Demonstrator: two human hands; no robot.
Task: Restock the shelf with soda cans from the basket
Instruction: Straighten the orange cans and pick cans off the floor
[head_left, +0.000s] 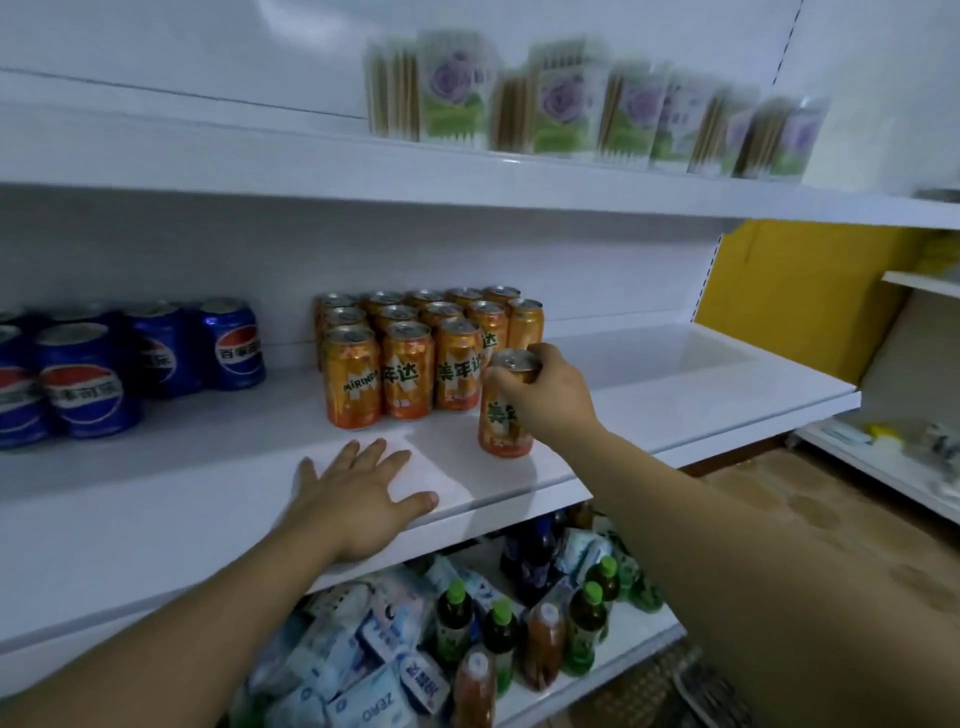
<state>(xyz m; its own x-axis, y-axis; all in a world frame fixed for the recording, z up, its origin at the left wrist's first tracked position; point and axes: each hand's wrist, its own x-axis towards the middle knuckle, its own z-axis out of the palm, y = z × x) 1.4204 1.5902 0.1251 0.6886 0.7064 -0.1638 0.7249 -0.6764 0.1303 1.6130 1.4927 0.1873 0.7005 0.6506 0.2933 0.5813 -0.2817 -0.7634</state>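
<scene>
My right hand grips the top of an orange Mirinda can that stands upright on the white middle shelf, just right of the front row of several orange cans. My left hand lies flat, fingers spread, on the shelf's front edge, in front of the orange cans and apart from them. Several blue Pepsi cans stand at the left of the same shelf. The basket is out of view.
The upper shelf carries purple-flowered packs. Green-capped tea bottles, dark soda bottles and white-blue packets fill the lower shelf. A yellow panel and another shelf unit stand at the right, over a patterned floor.
</scene>
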